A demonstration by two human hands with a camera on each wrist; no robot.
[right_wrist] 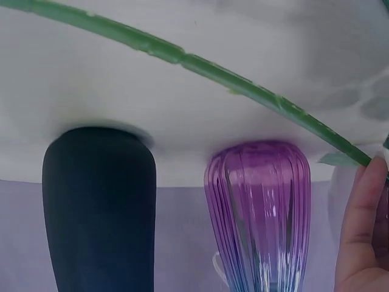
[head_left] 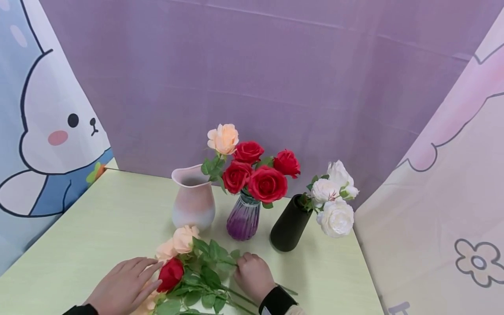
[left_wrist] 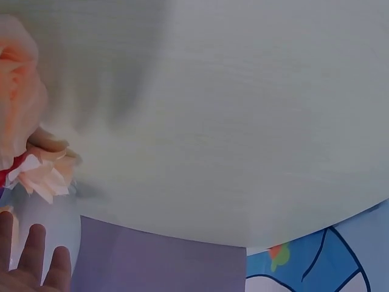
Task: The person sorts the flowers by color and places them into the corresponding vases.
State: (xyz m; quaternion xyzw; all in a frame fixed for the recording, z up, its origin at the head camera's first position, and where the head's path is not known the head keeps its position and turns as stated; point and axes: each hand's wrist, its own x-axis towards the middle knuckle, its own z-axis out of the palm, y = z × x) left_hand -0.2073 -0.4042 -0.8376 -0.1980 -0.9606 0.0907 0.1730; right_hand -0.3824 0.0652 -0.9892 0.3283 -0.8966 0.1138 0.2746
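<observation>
Several cut roses lie in a leafy bunch on the table, among them a red rose (head_left: 171, 274) and peach roses (head_left: 186, 239). My left hand (head_left: 126, 284) reaches over the blooms with fingers extended, fingertips right at the red rose. In the left wrist view, its fingers (left_wrist: 31, 255) appear below a peach bloom (left_wrist: 45, 173). At the stem side of the bunch, my right hand (head_left: 253, 275) pinches a rose stem (right_wrist: 243, 88) between thumb and fingers. Which bloom belongs to that stem, I cannot tell.
Behind the bunch stand a pink-and-white vase (head_left: 194, 203), a purple ribbed vase (head_left: 243, 218) with red roses (head_left: 268, 183), and a black vase (head_left: 290, 225) holding white flowers (head_left: 336, 217). A peach rose (head_left: 223, 139) rises beside the red ones. A purple curtain (head_left: 256, 78) hangs behind the table.
</observation>
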